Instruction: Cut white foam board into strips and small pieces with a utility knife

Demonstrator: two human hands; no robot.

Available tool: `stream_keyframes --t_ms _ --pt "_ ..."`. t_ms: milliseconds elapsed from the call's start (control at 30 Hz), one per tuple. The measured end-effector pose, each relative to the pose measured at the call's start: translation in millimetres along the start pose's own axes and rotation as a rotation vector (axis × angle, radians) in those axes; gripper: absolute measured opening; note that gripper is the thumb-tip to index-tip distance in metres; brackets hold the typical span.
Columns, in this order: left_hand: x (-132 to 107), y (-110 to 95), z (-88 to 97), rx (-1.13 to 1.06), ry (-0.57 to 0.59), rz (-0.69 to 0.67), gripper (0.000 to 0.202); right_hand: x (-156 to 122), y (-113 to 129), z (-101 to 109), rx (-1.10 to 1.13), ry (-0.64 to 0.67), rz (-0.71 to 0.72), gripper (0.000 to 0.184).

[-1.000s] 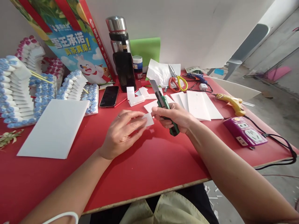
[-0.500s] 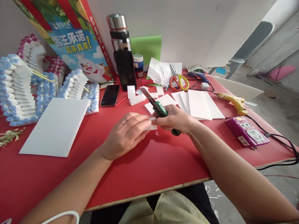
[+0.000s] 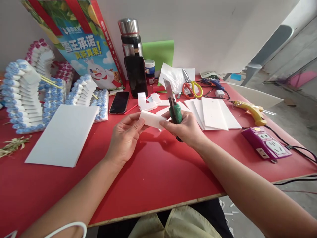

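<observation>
Between both hands is a small white foam board strip (image 3: 152,119), raised off the red table. My left hand (image 3: 125,137) pinches its left end between thumb and fingers. With thumb and fingertips my right hand (image 3: 187,127) grips the strip's right end. That same hand also holds a green utility knife (image 3: 176,114), its long blade pointing up and away from me. Just beyond lie small white cut pieces (image 3: 147,105), partly hidden behind the hands and the knife.
A large white board (image 3: 63,135) lies at left beside cotton-swab models (image 3: 22,96). Behind are a phone (image 3: 119,102), a steel flask (image 3: 129,29) and scissors (image 3: 192,87). White sheets (image 3: 214,114), a yellow glue gun (image 3: 252,110) and a purple power strip (image 3: 266,143) are at right.
The white strip has been lifted and turned so its face shows, with my left hand rolled thumb-up. The knife in my right hand has tilted more upright.
</observation>
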State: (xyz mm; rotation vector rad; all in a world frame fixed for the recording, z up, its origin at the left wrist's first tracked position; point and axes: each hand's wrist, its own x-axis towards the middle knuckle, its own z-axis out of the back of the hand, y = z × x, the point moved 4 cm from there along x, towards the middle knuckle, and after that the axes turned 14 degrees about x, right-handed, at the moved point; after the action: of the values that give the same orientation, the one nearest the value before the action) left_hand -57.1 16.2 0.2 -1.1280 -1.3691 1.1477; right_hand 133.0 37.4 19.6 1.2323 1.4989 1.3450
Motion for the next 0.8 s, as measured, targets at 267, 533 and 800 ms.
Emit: stream_keyframes --t_ms 267,533,800 --pt "-9.8 -16.4 12.3 0.366 -0.118 -0.168 0.025 -4.2 -2.0 -5.6 -0.038 0.181 -0.165 0.022" --pt "-24.5 -39.6 1.0 0.726 0.044 -0.375 0.016 -4.6 0.5 -6.2 -0.082 0.274 -0.158 0.032" --pt "-25.6 -39.6 -2.4 0.799 0.036 -0.436 0.019 -5.9 0.1 -5.9 -0.107 0.244 -0.167 0.028"
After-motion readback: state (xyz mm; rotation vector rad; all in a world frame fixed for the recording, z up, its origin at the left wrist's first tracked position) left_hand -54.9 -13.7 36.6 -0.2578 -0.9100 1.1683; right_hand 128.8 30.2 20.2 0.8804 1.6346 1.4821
